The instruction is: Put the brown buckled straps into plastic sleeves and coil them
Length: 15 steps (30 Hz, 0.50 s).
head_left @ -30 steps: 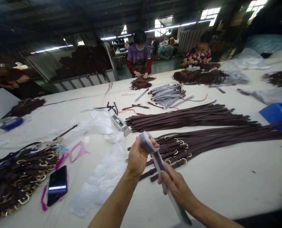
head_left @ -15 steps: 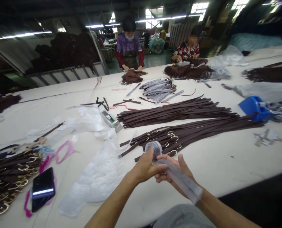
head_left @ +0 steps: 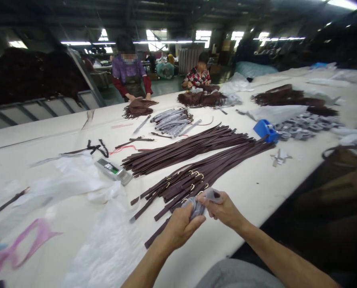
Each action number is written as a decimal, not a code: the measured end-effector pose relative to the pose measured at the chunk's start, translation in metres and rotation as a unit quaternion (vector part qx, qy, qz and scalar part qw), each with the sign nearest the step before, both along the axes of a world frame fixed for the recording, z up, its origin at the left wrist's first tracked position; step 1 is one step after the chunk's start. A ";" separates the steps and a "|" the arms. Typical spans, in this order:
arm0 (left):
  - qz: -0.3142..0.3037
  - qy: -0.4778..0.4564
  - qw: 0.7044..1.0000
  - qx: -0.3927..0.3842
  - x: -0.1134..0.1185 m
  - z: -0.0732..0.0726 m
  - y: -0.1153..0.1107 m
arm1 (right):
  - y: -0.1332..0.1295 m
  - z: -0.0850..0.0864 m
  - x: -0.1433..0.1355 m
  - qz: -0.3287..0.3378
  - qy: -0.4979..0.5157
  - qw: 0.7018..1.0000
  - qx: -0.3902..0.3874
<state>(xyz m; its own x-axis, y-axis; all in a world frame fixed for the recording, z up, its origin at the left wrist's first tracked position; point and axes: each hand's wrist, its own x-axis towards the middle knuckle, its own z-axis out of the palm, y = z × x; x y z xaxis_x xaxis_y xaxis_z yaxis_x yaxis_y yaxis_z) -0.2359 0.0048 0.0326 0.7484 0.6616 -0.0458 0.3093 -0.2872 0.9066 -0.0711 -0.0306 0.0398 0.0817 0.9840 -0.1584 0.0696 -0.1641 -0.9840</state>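
Note:
My left hand (head_left: 180,226) is closed round a small coil of grey, plastic-wrapped strap (head_left: 197,209). My right hand (head_left: 222,208) grips the loose, translucent end of the same strip (head_left: 213,195) and bends it against the coil's side. What lies inside the plastic I cannot make out. Just beyond both hands is a bundle of dark brown straps with gold buckles (head_left: 196,176), running away to the right. A second bundle of plain brown straps (head_left: 181,148) lies behind it.
Left are a grey tape-like device (head_left: 114,171), crumpled white film (head_left: 103,236) and a pink ribbon (head_left: 31,244). Plastic-wrapped straps (head_left: 172,121) lie farther back. A blue dispenser (head_left: 267,131) and grey coils (head_left: 304,125) are at right. Two people work across the table.
My view has turned to the right. The loose tail that lay across my right palm and wrist is now gathered short in my right fingers beside the coil.

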 end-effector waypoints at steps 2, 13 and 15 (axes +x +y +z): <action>0.002 -0.045 0.996 -0.073 0.016 -0.002 0.000 | 0.002 -0.002 0.012 -0.034 0.052 0.998 -0.014; 0.018 -0.194 0.946 -0.259 0.127 0.001 0.012 | 0.001 0.005 0.108 -0.215 0.203 0.955 0.021; 0.032 -0.187 0.946 -0.261 0.146 0.000 0.014 | -0.012 0.008 0.127 -0.306 0.163 0.935 0.072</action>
<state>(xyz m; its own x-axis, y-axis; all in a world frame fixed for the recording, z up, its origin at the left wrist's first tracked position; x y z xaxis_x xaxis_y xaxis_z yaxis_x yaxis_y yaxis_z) -0.0899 0.0191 0.0330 0.7362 0.6664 -0.1184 -0.0606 0.2391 0.9691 0.0560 -0.0423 0.0483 0.6070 0.7819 -0.1418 -0.3013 0.0614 -0.9516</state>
